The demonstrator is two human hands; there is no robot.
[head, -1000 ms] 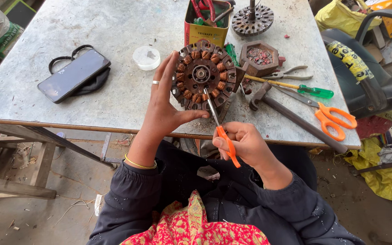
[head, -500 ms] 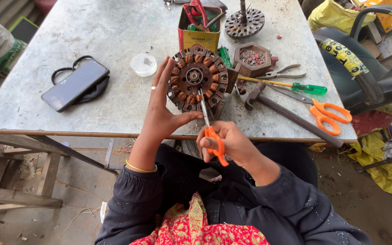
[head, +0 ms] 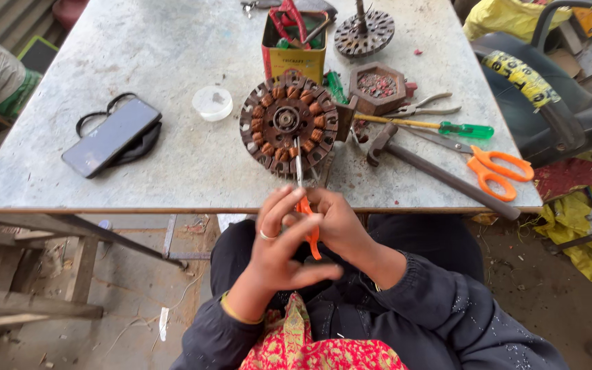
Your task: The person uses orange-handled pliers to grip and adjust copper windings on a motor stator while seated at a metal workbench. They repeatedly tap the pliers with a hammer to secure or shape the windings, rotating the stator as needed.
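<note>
Head view: an orange-handled screwdriver (head: pixel 304 205) stands out from between the two hands at the near edge of the table (head: pixel 138 55), its metal shaft reaching up to the round motor stator (head: pixel 288 125) with copper windings, the tip lying on the stator's lower part. The right hand (head: pixel 340 226) is closed around the orange handle. The left hand (head: pixel 279 247) meets it from the left, fingers spread and loosely curved, its fingertips touching the handle near the shaft; a ring shows on one finger. Right of the stator lie a hammer (head: pixel 440 170), orange-handled scissors (head: pixel 491 164), a green-handled screwdriver (head: pixel 433 125), pliers (head: pixel 423 106) and a hexagonal wooden dish (head: pixel 377 85). Behind stands a yellow tin (head: pixel 294 55) of tools. To the left sit a small white lid (head: pixel 212 103) and a dark phone (head: pixel 111 136).
</note>
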